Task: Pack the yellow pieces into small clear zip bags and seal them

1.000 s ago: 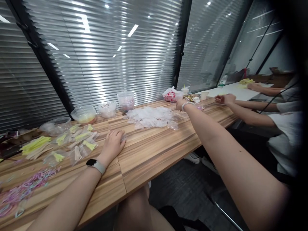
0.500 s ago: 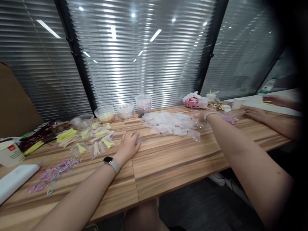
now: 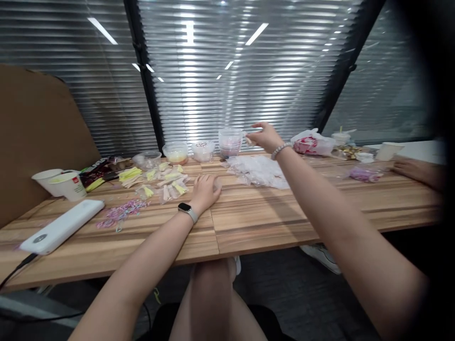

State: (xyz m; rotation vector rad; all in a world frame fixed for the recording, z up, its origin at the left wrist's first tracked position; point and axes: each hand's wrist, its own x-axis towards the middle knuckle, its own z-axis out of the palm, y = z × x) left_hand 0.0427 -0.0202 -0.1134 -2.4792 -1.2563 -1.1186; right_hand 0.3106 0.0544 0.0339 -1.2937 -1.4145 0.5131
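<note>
My left hand (image 3: pixel 206 193), a watch on its wrist, rests on the table with fingers curled; a clear bit of plastic, seemingly a small plastic bag (image 3: pixel 218 183), shows at its fingertips. Raised beside the stacked clear bowls (image 3: pixel 230 143) is my right hand (image 3: pixel 266 137), wearing a beaded bracelet. Its index finger points left, apart from the fingers below. Whether it touches the bowl rim I cannot tell. Below it spreads a pile of clear plastic bags (image 3: pixel 254 170). Left of my left hand lie small filled bags (image 3: pixel 172 189) with yellow and beige strips.
Colourful small bands (image 3: pixel 122 213) lie near a white power bank (image 3: pixel 64 227) and paper cups (image 3: pixel 69 185). Clear bowls (image 3: pixel 175 152) line the window side. At right are a red-and-white plastic bag (image 3: pixel 313 142), a purple bundle (image 3: pixel 365 174) and another person's hand (image 3: pixel 408 168).
My right hand has lifted away from the right end of the bag pile and moved left and up towards the stacked bowls. My left hand stays on the table. The view has shifted left.
</note>
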